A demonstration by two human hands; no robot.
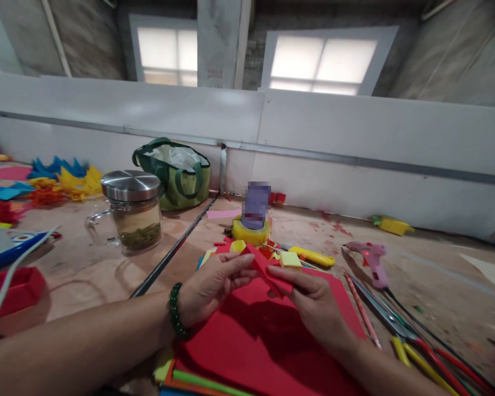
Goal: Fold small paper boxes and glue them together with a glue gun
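A folded piece of red paper [268,270] is held up between my two hands, above a stack of coloured sheets with a red sheet [256,346] on top. My left hand [218,283], with a green bead bracelet at the wrist, pinches its left end between thumb and fingers. At its right end, my right hand [313,302] grips it with thumb and fingertips. Just behind the hands lie a small yellow paper block [291,259] and a yellow utility knife [313,256]. A roll of yellow tape [251,234] stands farther back, with a blurred upright object on it.
To the right are a pink glue gun [373,261], a pencil [361,308] and large scissors [388,319]. A glass mug [138,220] with a steel lid and a green bag [181,184] stand at the left. Folded paper pieces [66,176] lie far left.
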